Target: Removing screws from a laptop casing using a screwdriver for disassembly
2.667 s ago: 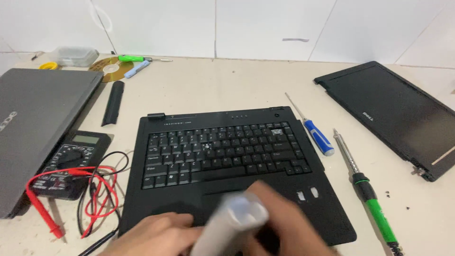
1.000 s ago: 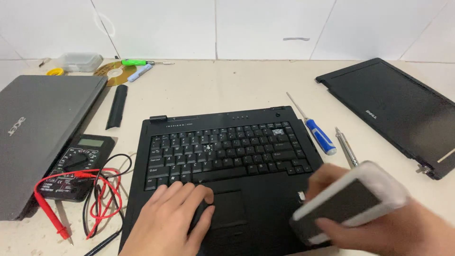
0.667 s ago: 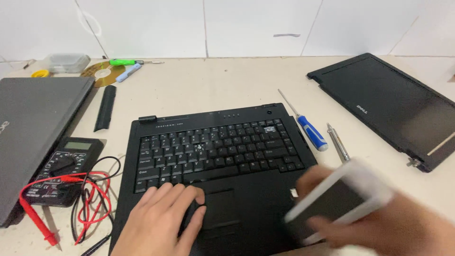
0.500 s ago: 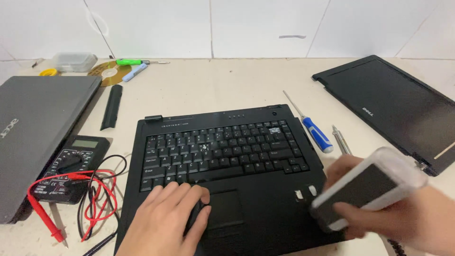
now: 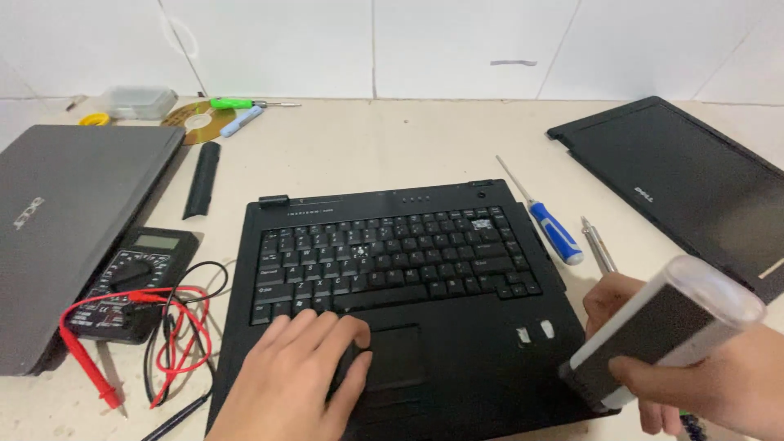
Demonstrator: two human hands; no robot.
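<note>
The right hand [image 5: 710, 384] is now sitting lower at the laptop base's [image 5: 408, 310] right edge, fingers wrapped tight around the battery [image 5: 661, 331]. The left hand [image 5: 294, 376] is staying flat beside the touchpad, fingers spread, gripping nothing. On the table [image 5: 367, 155] I'm counting one screwdriver [image 5: 547, 220], one multimeter [image 5: 135, 282], one closed laptop [image 5: 69, 229], one screen panel [image 5: 686, 180].

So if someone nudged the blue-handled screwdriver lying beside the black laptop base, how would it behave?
The blue-handled screwdriver would probably roll, since its handle looks round and it lies loose on the smooth table. It is likely rigid and light, given its thin metal shaft.
</note>
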